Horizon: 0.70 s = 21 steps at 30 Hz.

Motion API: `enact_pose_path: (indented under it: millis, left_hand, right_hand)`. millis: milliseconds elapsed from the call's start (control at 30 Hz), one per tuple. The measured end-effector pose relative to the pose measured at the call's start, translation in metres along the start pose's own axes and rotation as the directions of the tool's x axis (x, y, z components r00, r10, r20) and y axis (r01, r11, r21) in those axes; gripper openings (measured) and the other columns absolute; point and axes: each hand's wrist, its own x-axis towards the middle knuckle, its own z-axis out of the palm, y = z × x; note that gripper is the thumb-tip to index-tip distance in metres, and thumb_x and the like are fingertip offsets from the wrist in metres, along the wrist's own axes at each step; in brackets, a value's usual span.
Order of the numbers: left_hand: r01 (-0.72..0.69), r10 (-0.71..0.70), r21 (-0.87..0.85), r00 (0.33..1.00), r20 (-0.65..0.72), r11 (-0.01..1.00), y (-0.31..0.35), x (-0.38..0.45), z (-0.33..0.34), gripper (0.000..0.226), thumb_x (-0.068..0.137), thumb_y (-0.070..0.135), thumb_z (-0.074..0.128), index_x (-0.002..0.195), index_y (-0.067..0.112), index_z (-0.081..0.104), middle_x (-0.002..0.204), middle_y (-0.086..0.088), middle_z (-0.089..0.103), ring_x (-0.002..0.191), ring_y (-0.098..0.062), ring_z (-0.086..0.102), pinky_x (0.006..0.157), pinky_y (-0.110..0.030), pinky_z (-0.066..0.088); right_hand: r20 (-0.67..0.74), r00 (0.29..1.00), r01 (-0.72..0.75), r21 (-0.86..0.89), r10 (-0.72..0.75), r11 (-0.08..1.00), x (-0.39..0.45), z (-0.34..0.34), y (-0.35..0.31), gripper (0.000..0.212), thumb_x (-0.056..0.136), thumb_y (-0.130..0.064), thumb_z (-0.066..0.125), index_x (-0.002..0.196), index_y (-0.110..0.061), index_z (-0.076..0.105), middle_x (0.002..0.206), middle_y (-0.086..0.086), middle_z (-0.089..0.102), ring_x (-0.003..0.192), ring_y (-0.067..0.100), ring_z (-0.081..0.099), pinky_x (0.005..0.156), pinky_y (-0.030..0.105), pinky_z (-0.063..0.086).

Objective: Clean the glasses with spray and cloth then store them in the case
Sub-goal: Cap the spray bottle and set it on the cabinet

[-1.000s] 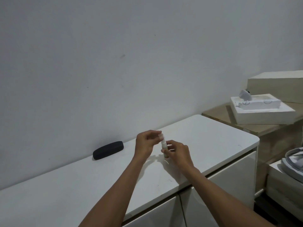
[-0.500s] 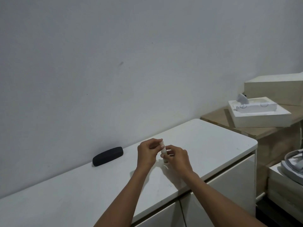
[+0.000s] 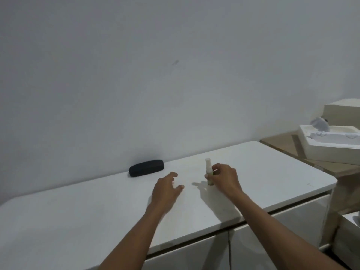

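**Spray bottle standing, case shut, glasses nowhere in sight**

White tabletop [image 3: 263, 172] against a bare grey wall, cabinet doors below. Spray bottle [image 3: 208, 173] upright near the middle, pinched low on its body by the right hand [image 3: 226, 177], base apparently on the surface. Left hand [image 3: 165, 189] empty, fingers loosely spread, hovering just above the tabletop between bottle and case. Dark glasses case [image 3: 146, 167] closed, lying by the wall, well apart from both hands; contents hidden. No glasses and no cloth visible anywhere. Judged from that: either very early, with case yet to open, or nearly finished; cannot tell which. Off right, an open white box [image 3: 329, 151] holding a moulded insert and a small pale gadget.
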Motion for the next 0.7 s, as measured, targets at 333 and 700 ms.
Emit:
enact_pose_path:
  millis: [333,700]
  left_hand:
    - [0.104,-0.150,0.508,0.987,0.051,0.855,-0.072,0.020,-0.035,0.104,0.087,0.083,0.028,0.156,0.005,0.025,0.167,-0.011,0.021,0.156,-0.022,0.013,0.126,-0.049,0.008]
    - [0.076,-0.137,0.567,0.988,0.066,0.820,-0.079,0.028,-0.029,0.105,0.090,0.080,0.026,0.157,0.000,0.020,0.167,-0.016,0.018,0.156,-0.026,0.011,0.127,-0.047,0.007]
  right_hand:
    - [0.062,0.998,0.020,0.040,-0.022,0.999,0.042,0.072,-0.040,0.017,0.077,-0.023,0.082,0.092,-0.017,0.078,0.081,0.002,0.078,0.074,0.015,0.073,0.073,0.033,0.059]
    - [0.052,0.998,0.037,0.061,-0.040,0.997,0.109,0.153,-0.060,0.030,0.081,-0.026,0.080,0.107,-0.011,0.076,0.103,0.006,0.073,0.087,0.021,0.066,0.080,0.034,0.055]
